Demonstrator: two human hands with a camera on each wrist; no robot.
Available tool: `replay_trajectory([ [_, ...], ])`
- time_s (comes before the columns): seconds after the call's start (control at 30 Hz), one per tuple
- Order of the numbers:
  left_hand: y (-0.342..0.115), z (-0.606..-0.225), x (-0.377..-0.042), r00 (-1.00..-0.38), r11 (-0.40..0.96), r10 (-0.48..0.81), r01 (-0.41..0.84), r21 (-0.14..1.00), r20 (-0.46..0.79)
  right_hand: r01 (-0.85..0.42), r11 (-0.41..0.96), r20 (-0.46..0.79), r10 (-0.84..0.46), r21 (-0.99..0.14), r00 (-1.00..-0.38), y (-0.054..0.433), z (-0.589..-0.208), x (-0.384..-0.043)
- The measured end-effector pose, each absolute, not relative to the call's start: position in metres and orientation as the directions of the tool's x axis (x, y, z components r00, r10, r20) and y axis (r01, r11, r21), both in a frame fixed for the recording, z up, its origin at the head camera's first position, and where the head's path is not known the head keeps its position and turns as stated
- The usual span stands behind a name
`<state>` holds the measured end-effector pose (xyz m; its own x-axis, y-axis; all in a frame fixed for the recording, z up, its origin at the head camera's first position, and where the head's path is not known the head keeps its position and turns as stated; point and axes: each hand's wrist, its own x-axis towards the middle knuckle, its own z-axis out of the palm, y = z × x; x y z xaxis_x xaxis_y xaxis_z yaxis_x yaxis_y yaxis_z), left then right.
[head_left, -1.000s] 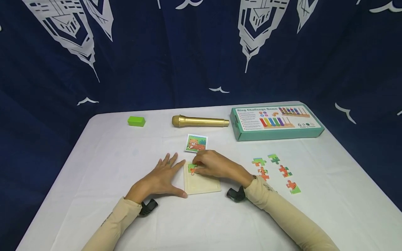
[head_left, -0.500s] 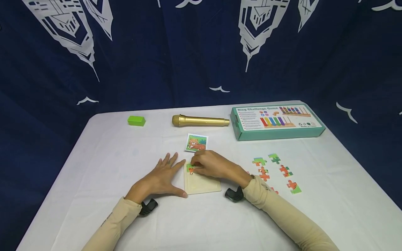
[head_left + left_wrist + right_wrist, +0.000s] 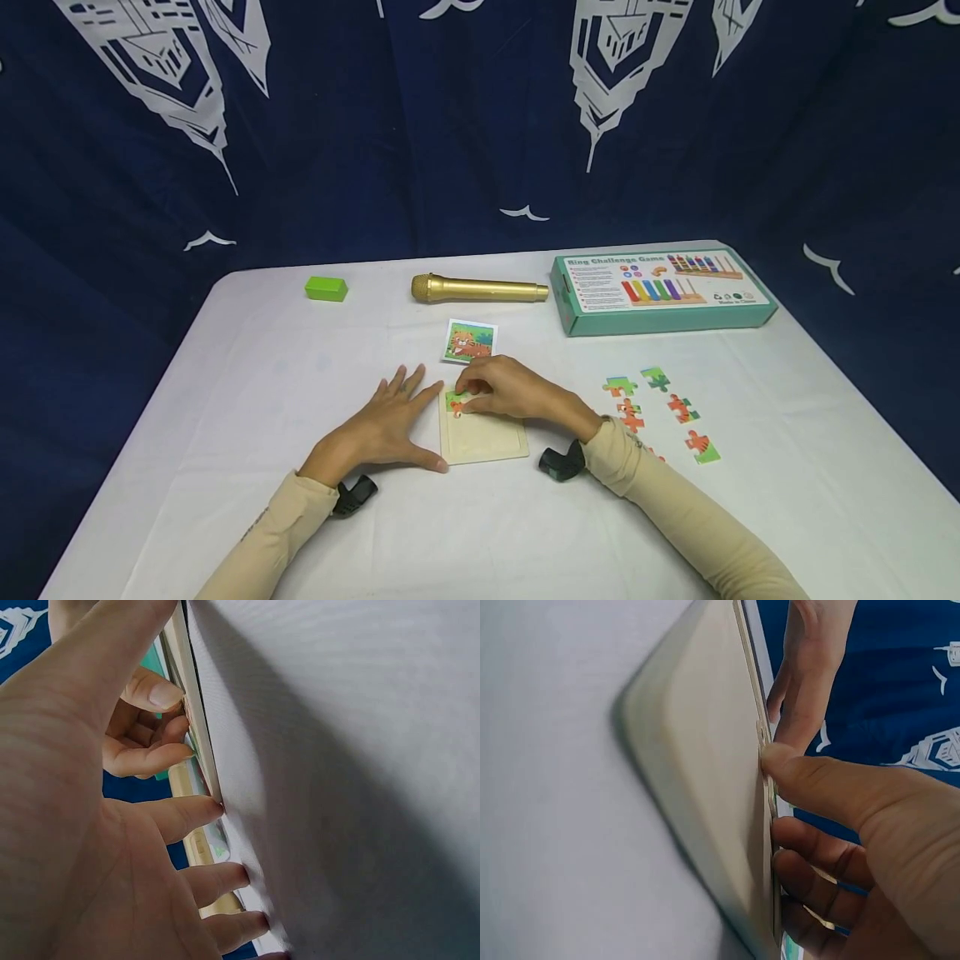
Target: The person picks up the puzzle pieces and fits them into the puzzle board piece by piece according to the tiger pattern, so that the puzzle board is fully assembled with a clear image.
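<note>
A pale wooden puzzle board (image 3: 483, 442) lies on the white table in front of the person. In its far left corner sits a green and orange jigsaw piece (image 3: 454, 403), pinched by the thumb and fingers of the right hand (image 3: 513, 390). The right wrist view shows the right thumb (image 3: 780, 761) at the piece's edge, low over the board, the other fingers curled beyond it. At the board's left side the left hand (image 3: 382, 425) rests with fingers spread, index finger and thumb tips at the board's edge. In the left wrist view its fingertips (image 3: 210, 810) touch down along the tablecloth.
Several loose jigsaw pieces (image 3: 681, 408) lie right of the board, some partly behind the right sleeve (image 3: 645, 475). A tiger picture card (image 3: 470, 342) lies just beyond the board. Farther back are a green block (image 3: 326, 289), a gold microphone (image 3: 480, 290) and a teal game box (image 3: 663, 292).
The right hand has shifted slightly left with the jigsaw piece, which now sits closer into the board's corner. The left hand has kept its place.
</note>
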<state>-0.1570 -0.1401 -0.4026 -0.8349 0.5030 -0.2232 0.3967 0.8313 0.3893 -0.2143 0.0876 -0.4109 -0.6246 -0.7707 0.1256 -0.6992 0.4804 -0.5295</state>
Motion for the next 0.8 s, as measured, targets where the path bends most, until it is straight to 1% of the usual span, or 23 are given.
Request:
replay_trajectory([
  [0.2, -0.140, -0.402, -0.156, -0.837, 0.834, 0.497, 0.388, 0.392, -0.227, -0.655, 0.458, 0.108, -0.765, -0.602, -0.634, 0.096, -0.402, -0.214],
  [0.33, -0.141, -0.402, -0.156, -0.840, 0.834, 0.492, 0.381, 0.398, -0.228, -0.608, 0.444, 0.114, -0.739, -0.658, -0.664, 0.118, -0.393, -0.214],
  [0.43, -0.140, -0.401, -0.156, -0.843, 0.833, 0.491, 0.381, 0.401, -0.221, -0.582, 0.468, 0.128, -0.696, -0.665, -0.706, 0.143, -0.388, -0.214],
  [0.57, -0.141, -0.401, -0.155, -0.846, 0.832, 0.490, 0.381, 0.402, -0.212, -0.535, 0.539, 0.142, -0.605, -0.651, -0.783, 0.183, -0.385, -0.211],
  [0.67, -0.140, -0.401, -0.155, -0.847, 0.832, 0.489, 0.379, 0.405, -0.211, -0.463, 0.600, 0.116, -0.525, -0.653, -0.843, 0.212, -0.383, -0.206],
  [0.8, -0.139, -0.401, -0.155, -0.847, 0.831, 0.488, 0.377, 0.408, -0.211, -0.415, 0.654, 0.108, -0.457, -0.632, -0.883, 0.245, -0.384, -0.199],
])
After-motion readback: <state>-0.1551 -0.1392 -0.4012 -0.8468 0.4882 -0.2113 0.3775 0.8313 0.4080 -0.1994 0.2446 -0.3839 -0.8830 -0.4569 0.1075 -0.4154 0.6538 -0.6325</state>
